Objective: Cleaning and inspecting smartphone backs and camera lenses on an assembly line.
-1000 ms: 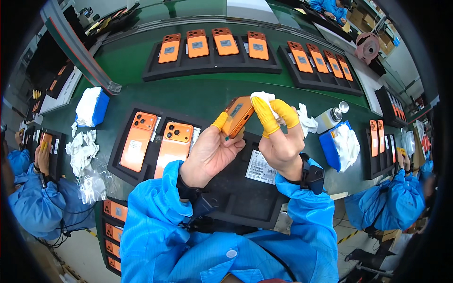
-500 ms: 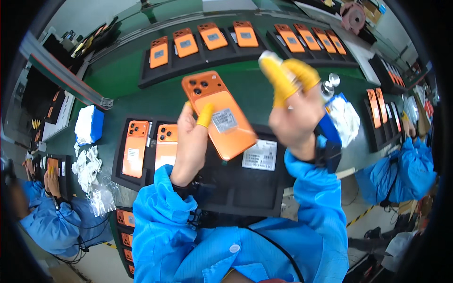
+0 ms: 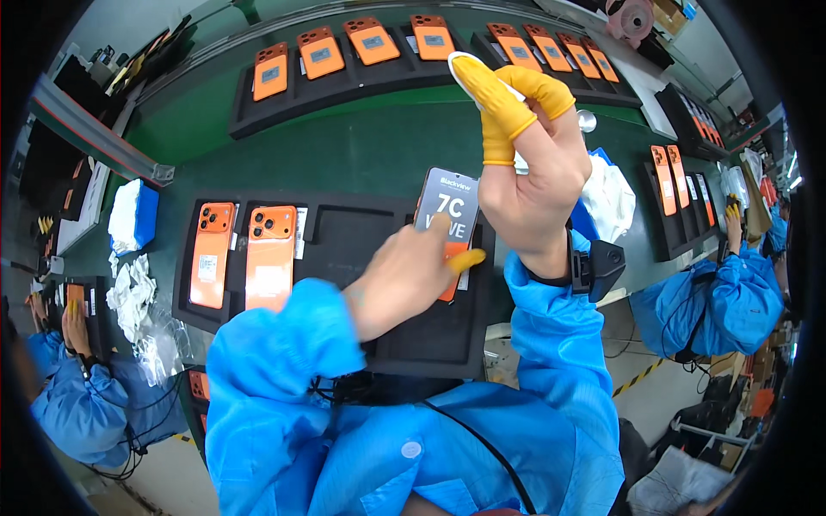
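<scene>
My left hand [image 3: 403, 279] is on an orange smartphone [image 3: 447, 203] at the right end of a black foam tray [image 3: 413, 340]. The phone's screen side faces up under a grey and orange printed film. Yellow finger cots show on my fingers; some left fingertips are hidden. My right hand [image 3: 535, 176] is raised to the right above the bench, its fingers pinched on a white wiping cloth [image 3: 458, 70], of which only edges show. Two more orange phones [image 3: 209, 258] lie back side up in the tray's left compartments.
Black trays of orange phones [image 3: 361, 82] line the far side of the green bench [image 3: 284, 163]. Blue boxes with white cloths [image 3: 129, 219] stand left and right. Crumpled cloths [image 3: 133, 297] and clear plastic lie at left. Co-workers in blue [image 3: 710, 301] sit on both sides.
The phone has been turned from back side up to screen side up and lowered to the tray's right end. My left hand moved down with it; my right hand stays raised.
</scene>
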A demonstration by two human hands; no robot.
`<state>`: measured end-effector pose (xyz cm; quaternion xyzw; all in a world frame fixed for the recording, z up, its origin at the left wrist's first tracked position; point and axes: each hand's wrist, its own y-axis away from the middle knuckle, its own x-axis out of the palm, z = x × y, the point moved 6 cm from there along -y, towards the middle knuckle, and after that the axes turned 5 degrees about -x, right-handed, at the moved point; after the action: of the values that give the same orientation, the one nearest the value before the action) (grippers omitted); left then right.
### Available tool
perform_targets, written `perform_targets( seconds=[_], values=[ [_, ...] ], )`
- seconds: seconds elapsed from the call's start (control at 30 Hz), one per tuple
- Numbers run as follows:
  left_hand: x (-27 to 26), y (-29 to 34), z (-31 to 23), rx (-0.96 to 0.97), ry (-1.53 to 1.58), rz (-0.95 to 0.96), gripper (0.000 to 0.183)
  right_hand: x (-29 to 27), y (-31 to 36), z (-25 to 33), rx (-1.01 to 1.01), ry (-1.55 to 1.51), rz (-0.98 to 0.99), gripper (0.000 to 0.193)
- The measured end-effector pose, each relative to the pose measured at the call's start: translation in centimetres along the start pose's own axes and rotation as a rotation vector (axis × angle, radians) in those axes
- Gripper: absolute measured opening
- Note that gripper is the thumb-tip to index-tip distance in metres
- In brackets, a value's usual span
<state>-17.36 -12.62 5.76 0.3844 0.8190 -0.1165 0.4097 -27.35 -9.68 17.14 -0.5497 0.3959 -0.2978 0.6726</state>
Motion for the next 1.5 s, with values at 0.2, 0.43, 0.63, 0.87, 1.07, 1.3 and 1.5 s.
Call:
perform_targets(
  seconds=[0.2,0.43,0.63,0.87,1.07,1.3,1.5],
  values=[
    [-6.9,11.6,7.9,-0.236,-0.498,-0.644,0.036,1.1,0.1,-0.1,0.059,-0.078,0.092,0.048],
    [-5.0,17.4,14.2,-0.603,-0.479,-0.803,0.043,6.3,3.5,3.9,0.089,-0.321,0.476,0.047],
    [-1.6,18.4,11.2,-0.620,-0.318,-0.846,0.060,7.5,7.1,5.9,0.188,-0.409,0.835,0.042],
    [-2.5,19.0,8.8,-0.412,0.010,-0.754,0.038,9.2,6.5,8.7,0.047,-0.508,0.852,0.046],
    [-4.3,19.4,8.2,-0.266,-0.248,-1.015,0.033,9.3,7.1,7.8,0.107,-0.469,0.709,0.049],
    [-2.7,18.0,9.0,-0.248,-0.173,-1.091,0.031,9.2,7.9,9.3,-0.054,-0.446,0.655,0.050],
    [-3.6,18.3,9.2,-0.314,-0.151,-1.158,0.033,9.1,9.2,9.4,-0.080,-0.480,0.563,0.049]
  ],
)
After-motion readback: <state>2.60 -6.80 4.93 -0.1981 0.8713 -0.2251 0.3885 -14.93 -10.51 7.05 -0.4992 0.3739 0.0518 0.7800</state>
